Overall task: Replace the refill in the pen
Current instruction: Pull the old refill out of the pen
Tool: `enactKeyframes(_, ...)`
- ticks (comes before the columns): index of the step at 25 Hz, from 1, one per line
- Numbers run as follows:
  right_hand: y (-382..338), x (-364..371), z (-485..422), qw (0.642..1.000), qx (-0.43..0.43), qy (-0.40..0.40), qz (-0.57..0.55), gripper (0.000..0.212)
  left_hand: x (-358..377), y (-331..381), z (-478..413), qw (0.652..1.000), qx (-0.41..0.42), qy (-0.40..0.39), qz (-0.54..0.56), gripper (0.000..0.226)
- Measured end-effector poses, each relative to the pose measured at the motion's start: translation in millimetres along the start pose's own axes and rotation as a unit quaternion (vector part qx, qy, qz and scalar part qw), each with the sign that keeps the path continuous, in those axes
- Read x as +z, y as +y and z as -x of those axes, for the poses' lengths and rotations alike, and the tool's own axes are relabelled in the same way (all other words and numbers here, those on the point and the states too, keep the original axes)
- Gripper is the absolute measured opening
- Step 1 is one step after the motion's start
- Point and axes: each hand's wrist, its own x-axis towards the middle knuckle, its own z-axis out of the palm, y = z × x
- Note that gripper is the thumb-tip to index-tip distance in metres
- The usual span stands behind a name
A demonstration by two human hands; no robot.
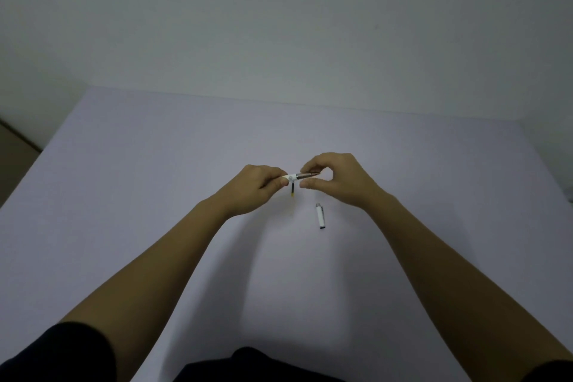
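A white pen [294, 177] with a metallic grip section lies level between my two hands above the table. My left hand [257, 187] is shut on its white barrel end. My right hand [336, 180] pinches the metallic front section with thumb and forefinger. A short dark refill [292, 189] with a yellowish tip lies on the table just below the pen, partly hidden by my left fingers. The white pen cap [320, 216] with a silver end lies on the table below my right hand, apart from it.
The table [155, 195] has a pale lilac cover and runs back to a plain wall. Its left edge drops toward a brown floor. My dark sleeves and dark clothing show at the bottom of the view.
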Motion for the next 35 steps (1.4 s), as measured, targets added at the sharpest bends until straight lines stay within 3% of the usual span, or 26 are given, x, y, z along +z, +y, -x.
enactKeyframes(2, 0, -1, 1, 0.999, 0.041, -0.012, 0.002, 0.022, -1, 3, 0, 1.0, 0.011, -0.009, -0.01, 0.026)
enactKeyframes(6, -3, -2, 2, 1.0, -0.022, 0.017, -0.007, 0.008, 1, 6, 0, 1.0, 0.013, -0.001, -0.006, 0.026)
enactKeyframes(7, -3, -3, 2, 0.999, -0.026, 0.025, -0.019, 0.013, 1, 7, 0, 1.0, 0.012, 0.004, -0.001, 0.026)
enactKeyframes(11, -1, -5, 3, 0.997, 0.061, -0.037, -0.022, 0.019, 0, 8, 0, 1.0, 0.014, 0.007, 0.004, 0.025)
enactKeyframes(16, -6, -3, 7, 0.997, -0.016, 0.052, -0.052, 0.01, -2, 10, 2, 0.999, 0.003, 0.03, 0.026, 0.025)
enactKeyframes(19, -7, -3, 7, 0.994, 0.046, 0.062, -0.078, 0.008, -4, 12, 2, 0.999, 0.012, 0.03, 0.023, 0.025)
enactKeyframes(24, -6, -5, 8, 0.994, -0.009, 0.069, -0.086, 0.012, -2, 11, 4, 0.999, 0.003, 0.036, 0.02, 0.026)
enactKeyframes(29, -7, -5, 7, 0.996, 0.05, 0.039, -0.069, 0.006, -3, 13, 3, 0.999, 0.015, 0.038, 0.017, 0.025)
enactKeyframes(32, -9, -5, 8, 0.993, 0.006, 0.06, -0.098, 0.011, -3, 13, 3, 0.998, 0.008, 0.048, 0.026, 0.026)
enactKeyframes(35, -13, -6, 7, 0.988, 0.063, 0.08, -0.112, 0.008, -3, 13, 4, 0.998, 0.013, 0.048, 0.027, 0.027)
